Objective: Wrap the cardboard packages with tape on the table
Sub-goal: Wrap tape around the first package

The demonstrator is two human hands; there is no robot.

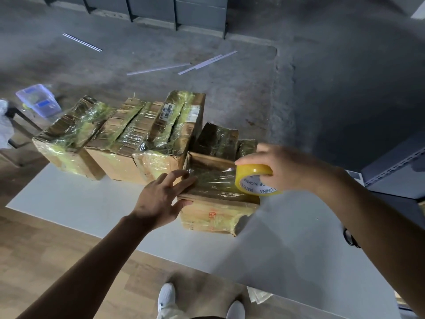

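White flat tabletop [69, 199], set over wood-look flooring [34, 249] close by and rough grey concrete floor [161, 54] farther off. Thin white strips [207, 62] scattered on the concrete; clear plastic bin with blue labels [39, 102] at far left; grey metal shelving [391, 166] at right. Along the far table edge, three tape-wrapped brown cardboard packages [128, 134], touching side by side. Nearer, at the row's right end, smaller brown cardboard package [213, 215], top glossy with tape. Left hand [158, 199] open, fingers spread, resting on that package's upper left edge, thumb against its side. Right hand [282, 166] curled around yellow roll of clear tape [255, 180], held at the package's upper right edge.
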